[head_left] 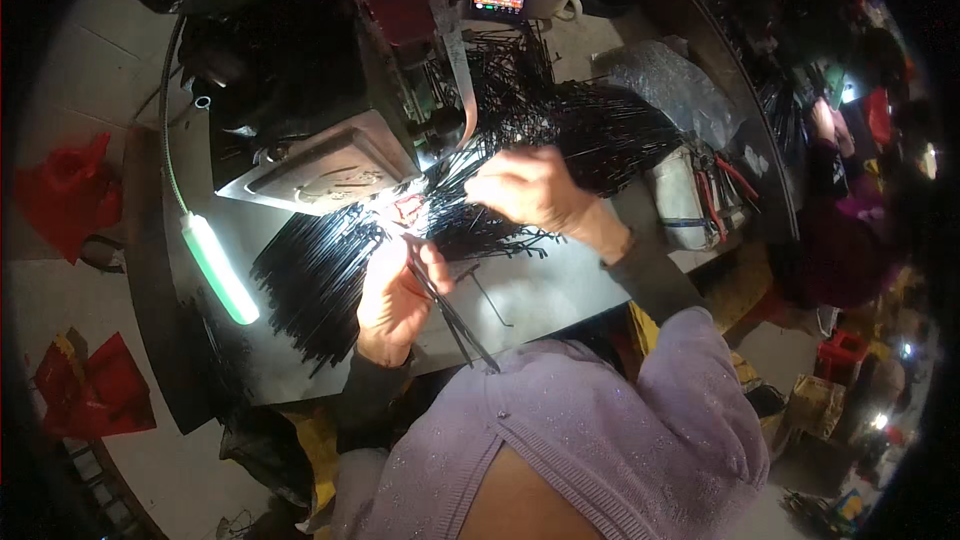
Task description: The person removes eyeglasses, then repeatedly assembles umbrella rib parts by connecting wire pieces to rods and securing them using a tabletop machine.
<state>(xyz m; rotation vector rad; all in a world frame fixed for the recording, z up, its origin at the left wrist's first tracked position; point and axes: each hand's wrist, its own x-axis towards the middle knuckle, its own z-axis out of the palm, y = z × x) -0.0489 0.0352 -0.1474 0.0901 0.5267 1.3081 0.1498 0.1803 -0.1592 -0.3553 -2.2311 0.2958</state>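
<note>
Thin black rods are held over the tabletop in the curled left hand; whether anything is pinched by the bent-fingered right hand cannot be told.

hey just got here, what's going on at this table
A person's left hand holds a few thin black rods beside a machine. The right hand is nearby, fingers bent; whether it holds anything is unclear. Piles of similar rods lie on the table, and a lit lamp is at the left.
</note>
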